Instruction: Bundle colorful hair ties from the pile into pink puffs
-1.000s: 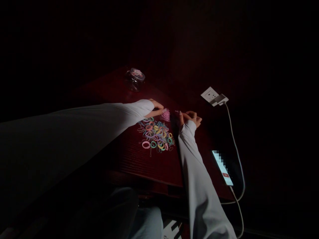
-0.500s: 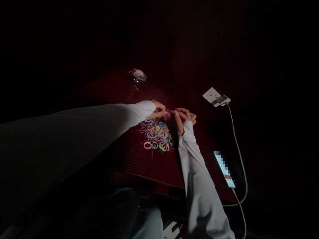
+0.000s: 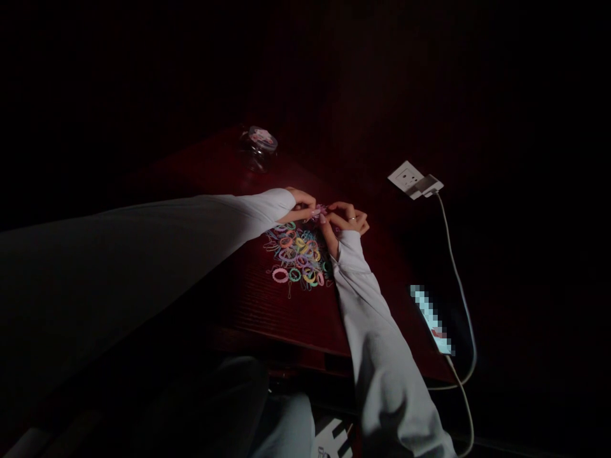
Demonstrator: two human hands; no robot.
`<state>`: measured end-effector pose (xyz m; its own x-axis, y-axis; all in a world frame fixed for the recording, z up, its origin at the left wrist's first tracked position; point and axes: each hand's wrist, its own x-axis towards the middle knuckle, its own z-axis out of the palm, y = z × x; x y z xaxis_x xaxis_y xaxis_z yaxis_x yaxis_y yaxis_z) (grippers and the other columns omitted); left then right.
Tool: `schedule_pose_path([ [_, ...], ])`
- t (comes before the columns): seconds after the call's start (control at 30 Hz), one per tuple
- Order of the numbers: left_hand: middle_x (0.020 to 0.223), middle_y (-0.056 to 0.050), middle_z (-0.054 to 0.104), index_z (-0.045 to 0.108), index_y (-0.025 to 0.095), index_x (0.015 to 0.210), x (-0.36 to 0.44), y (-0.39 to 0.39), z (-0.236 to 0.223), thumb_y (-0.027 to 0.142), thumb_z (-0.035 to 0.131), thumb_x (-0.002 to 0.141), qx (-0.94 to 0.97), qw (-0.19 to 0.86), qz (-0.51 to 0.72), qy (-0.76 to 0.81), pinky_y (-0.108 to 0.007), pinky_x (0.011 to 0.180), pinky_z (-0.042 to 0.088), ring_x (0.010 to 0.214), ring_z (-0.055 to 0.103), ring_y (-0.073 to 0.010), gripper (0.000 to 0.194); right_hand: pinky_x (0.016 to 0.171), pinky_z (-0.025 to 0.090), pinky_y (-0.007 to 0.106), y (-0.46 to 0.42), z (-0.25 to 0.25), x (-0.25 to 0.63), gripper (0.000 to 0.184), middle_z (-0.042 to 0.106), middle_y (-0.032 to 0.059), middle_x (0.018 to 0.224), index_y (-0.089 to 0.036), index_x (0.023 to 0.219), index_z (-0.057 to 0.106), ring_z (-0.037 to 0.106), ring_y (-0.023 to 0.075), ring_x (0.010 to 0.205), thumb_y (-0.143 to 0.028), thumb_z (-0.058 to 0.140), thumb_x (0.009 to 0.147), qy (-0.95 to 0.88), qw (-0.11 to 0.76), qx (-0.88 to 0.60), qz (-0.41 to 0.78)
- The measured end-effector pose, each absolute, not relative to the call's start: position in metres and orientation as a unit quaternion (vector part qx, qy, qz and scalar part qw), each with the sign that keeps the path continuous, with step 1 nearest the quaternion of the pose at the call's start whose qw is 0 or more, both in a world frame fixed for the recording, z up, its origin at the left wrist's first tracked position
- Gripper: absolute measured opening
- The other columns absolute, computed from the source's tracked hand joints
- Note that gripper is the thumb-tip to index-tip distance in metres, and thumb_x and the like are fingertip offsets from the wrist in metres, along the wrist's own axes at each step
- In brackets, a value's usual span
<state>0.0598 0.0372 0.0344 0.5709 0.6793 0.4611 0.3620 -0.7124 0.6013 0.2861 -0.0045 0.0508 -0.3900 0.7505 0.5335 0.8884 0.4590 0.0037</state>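
Note:
My left hand (image 3: 301,205) is closed, its fingertips pinching a pink bristly bunch (image 3: 319,212) whose exact kind is too small to make out. From the other side, my right hand (image 3: 346,219), with a ring on one finger, has thumb and forefinger brought together at the same bunch. The fingers partly cover it. Just below the hands lies a pile of colourful hair ties (image 3: 301,254) in pink, green, yellow, purple and orange, mixed with thin looped bits. A pink scalloped hair tie (image 3: 280,275) rests at the pile's near edge.
A clear jar (image 3: 260,147) with a patterned lid stands at the back of the dark red table (image 3: 286,321). On the right are a wall socket (image 3: 405,178) with a charger, its white cable (image 3: 449,254), and a lit phone (image 3: 432,321). Surroundings are very dark.
My right hand has moved left from beside the bunch to meet it, its fingers closing in. My left hand has stayed nearly in place.

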Motion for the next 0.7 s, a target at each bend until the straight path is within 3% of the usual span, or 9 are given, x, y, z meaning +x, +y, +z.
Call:
schedule_pose_path([
  [0.27,0.078,-0.002,0.066,0.069,0.02,0.08,0.0625,0.0377,0.0277,0.043,0.053,0.101,0.851,0.21,0.388,0.284,-0.028,0.072,0.04,0.071,0.053,-0.0141,0.035,0.105,0.034,0.05,-0.0034,0.0492,0.2866,0.03,0.066,0.0042,0.137,-0.038,0.114,0.081,0.046,0.0308,0.125,-0.047,0.053,0.11,-0.817,0.241,-0.504,-0.141],
  [0.53,0.076,0.0,0.065,0.068,0.019,0.077,0.0638,0.0372,0.0261,0.043,0.055,0.102,0.845,0.195,0.411,0.28,-0.026,0.071,0.041,0.069,0.052,-0.0129,0.037,0.103,0.034,0.051,-0.0018,0.0507,0.2892,0.035,0.066,0.0067,0.13,-0.033,0.107,0.08,0.046,0.0316,0.123,-0.049,0.05,0.11,-0.815,0.254,-0.5,-0.149],
  [0.7,0.075,0.0,0.063,0.067,0.02,0.078,0.0621,0.0411,0.0241,0.042,0.055,0.101,0.852,0.191,0.401,0.278,-0.026,0.071,0.04,0.07,0.052,-0.0128,0.034,0.105,0.032,0.052,0.0007,0.0487,0.2897,0.035,0.067,0.0057,0.135,-0.038,0.117,0.081,0.045,0.0316,0.125,-0.055,0.05,0.11,-0.827,0.242,-0.488,-0.141],
])
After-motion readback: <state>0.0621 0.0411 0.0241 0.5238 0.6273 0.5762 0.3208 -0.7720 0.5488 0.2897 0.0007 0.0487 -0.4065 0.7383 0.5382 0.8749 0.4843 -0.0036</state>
